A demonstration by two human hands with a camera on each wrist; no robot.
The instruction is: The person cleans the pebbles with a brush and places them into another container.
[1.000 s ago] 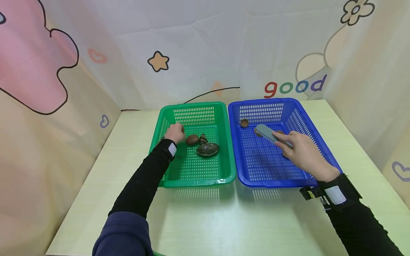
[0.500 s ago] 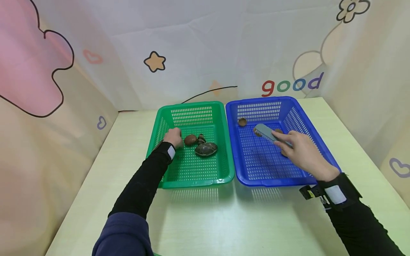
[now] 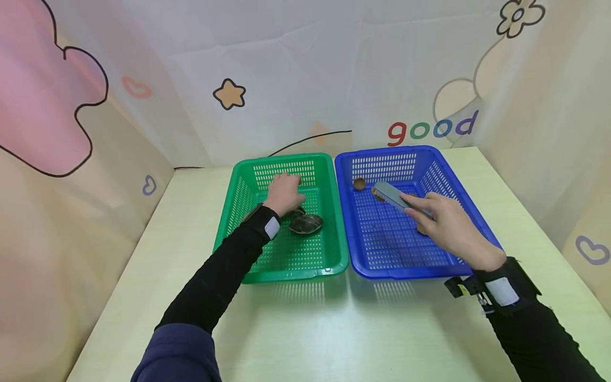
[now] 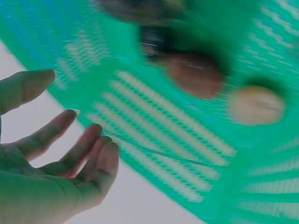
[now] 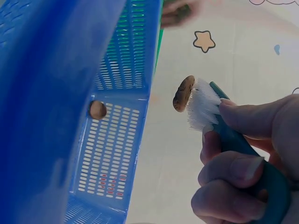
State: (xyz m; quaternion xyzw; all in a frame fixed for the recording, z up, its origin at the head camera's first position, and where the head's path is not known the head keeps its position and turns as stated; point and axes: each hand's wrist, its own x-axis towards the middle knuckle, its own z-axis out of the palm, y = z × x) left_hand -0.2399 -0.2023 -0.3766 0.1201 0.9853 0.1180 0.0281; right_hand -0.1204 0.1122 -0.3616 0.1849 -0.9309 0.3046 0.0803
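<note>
My left hand [image 3: 285,195] hovers over the green basket [image 3: 291,277], its fingers loosely bent and holding nothing in the left wrist view. Under and near it lie a large dark, glossy shell-like piece [image 3: 306,224], a reddish-brown rounded piece [image 4: 194,77], a small dark piece [image 4: 152,44] and a pale round piece [image 4: 257,106], blurred. My right hand [image 3: 451,225] grips a blue-grey brush [image 3: 389,193] by its handle above the blue basket [image 3: 406,274]. Right beside its white bristles [image 5: 203,107] is a flat brown piece [image 5: 184,94]; whether they touch I cannot tell.
A small brown round piece [image 3: 359,184] lies at the back left of the blue basket. Another brown piece [image 3: 422,229] shows partly below my right hand. The two baskets stand side by side on a pale table [image 3: 305,329], with a printed curtain behind.
My left hand has moved right and away from me, from the green basket's left side to over the pieces, partly covering them. My right hand and the brush stay nearly still.
</note>
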